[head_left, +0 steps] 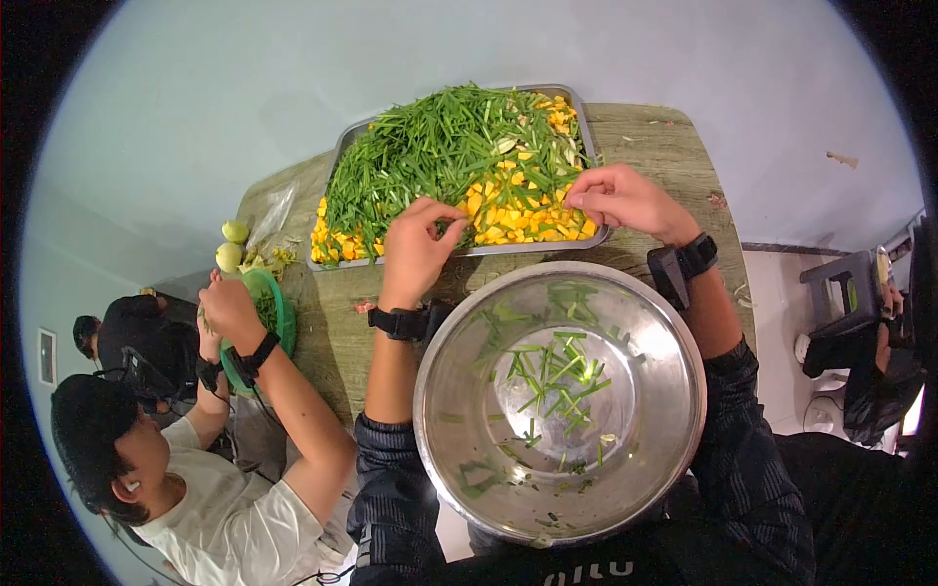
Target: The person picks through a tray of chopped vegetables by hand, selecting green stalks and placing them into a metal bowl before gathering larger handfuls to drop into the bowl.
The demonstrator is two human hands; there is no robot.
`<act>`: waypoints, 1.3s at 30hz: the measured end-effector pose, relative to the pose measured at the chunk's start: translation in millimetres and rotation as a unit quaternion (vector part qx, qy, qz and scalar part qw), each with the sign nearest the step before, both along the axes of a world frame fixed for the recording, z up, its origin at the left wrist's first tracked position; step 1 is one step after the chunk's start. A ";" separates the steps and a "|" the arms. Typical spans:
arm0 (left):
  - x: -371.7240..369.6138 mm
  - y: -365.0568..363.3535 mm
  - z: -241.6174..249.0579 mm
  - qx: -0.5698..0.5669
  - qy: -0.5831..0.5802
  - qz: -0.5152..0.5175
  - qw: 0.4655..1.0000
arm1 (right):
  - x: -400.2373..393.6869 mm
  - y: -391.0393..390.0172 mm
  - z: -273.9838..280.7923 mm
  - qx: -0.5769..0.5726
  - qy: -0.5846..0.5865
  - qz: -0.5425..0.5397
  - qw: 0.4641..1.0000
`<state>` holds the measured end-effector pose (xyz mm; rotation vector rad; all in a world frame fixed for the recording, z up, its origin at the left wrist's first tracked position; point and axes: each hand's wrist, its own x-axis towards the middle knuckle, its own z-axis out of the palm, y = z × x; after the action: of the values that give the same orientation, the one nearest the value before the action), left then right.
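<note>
**Green stalks picked out of a mixed tray, a few already in the bowl**

Head view: both hands work over a metal tray (344, 146) that stands at the far edge of the wooden table (674, 146). The tray is heaped with cut green stalks (430, 146) on its left and middle, with yellow cubes (508, 210) showing along its near edge and in its far right corner. The left hand (418, 244) is at the tray's near edge, thumb and forefinger closed to a pinch over the yellow pieces; whether a piece is caught between them cannot be told. The right hand (625, 198) hangs over the tray's near right corner, fingertips drawn together in the same way, and what they hold is too small to make out.

A large steel bowl (449, 322) sits at the table's near edge, just below the tray, between the person's forearms. Only a thin scatter of green pieces (557, 376) lies on its bottom. Judging by that, the sorting looks barely begun: most of the greens remain in the tray, mixed with the yellow.

At the table's left edge a co-worker's hand (230, 308) is raised over a green basket (283, 317), with two pale round fruits (232, 244) beside it.
</note>
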<state>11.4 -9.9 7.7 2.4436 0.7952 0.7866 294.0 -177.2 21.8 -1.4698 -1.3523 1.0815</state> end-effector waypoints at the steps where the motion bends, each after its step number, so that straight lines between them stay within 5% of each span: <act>1: -0.9 0.8 0.8 -0.009 -0.021 -0.010 1.000 | 0.5 0.1 -0.6 0.000 0.000 0.000 1.000; 3: -2.2 -0.2 5.5 -0.018 -0.043 -0.021 0.999 | 1.1 0.6 -1.2 -0.003 0.002 -0.001 1.000; 5: -5.9 -5.2 13.6 -0.283 -0.126 -0.027 0.951 | 1.1 -0.1 0.7 -0.006 0.001 -0.002 1.000; 6: -11.9 -5.2 17.1 -0.283 -0.125 -0.027 0.950 | 0.9 -0.5 1.4 -0.010 0.001 -0.003 1.000; 8: -26.0 -4.4 24.8 -0.218 -0.179 -0.264 0.922 | 1.5 0.2 -2.9 -0.010 0.004 -0.007 1.000; 11: -29.1 -22.5 52.1 -0.308 -0.145 -0.328 0.881 | 1.8 0.2 -4.6 -0.010 0.009 -0.010 1.000; 13: -19.2 -18.5 43.5 -0.308 -0.161 -0.271 0.898 | 0.5 1.5 -4.7 -0.013 0.008 -0.004 1.000; 16: -9.2 5.6 11.4 -0.136 -0.055 -0.039 0.988 | 1.3 1.9 -3.9 -0.023 0.001 -0.006 1.000; 22: 1.7 -6.2 0.9 0.044 0.033 -0.001 0.998 | 0.6 1.0 -5.7 -0.016 0.015 -0.010 1.000; 39: 9.9 -12.5 -6.6 0.033 0.057 0.038 0.997 | -1.4 4.0 -5.6 -0.019 -0.006 -0.011 1.000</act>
<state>21.3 -22.4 1.1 2.5486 0.9244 0.7163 292.6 -173.2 16.2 -1.5181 -1.3272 1.0915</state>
